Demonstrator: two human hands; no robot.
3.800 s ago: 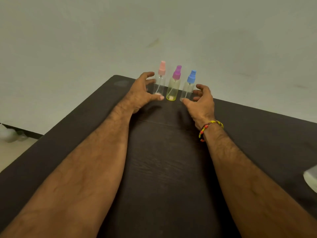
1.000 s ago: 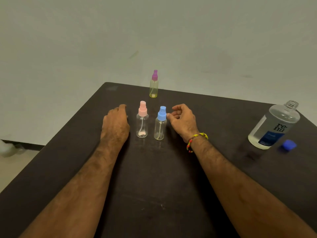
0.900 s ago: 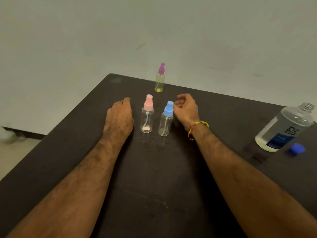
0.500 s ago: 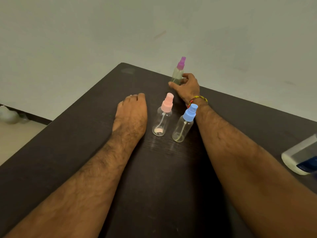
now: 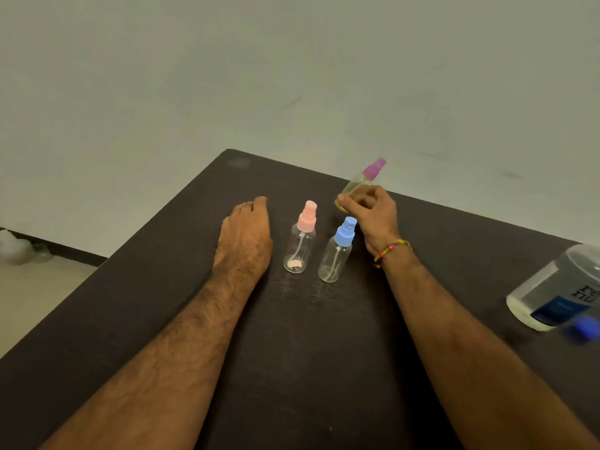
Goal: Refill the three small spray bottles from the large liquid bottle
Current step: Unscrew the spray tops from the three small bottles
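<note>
I see open desk between the forearms. Ahead, the pink-capped bottle and blue-capped bottle stand just apart, blocking a straight reach; the large bottle crowds the right edge.

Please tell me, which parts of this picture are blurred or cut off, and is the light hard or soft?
Head view: the large bottle at the right edge is smeared by motion and cut off; the purple-capped bottle in the right hand is slightly soft; the pink-capped bottle and blue-capped bottle are sharp; light is soft, with faint shadows.
</note>
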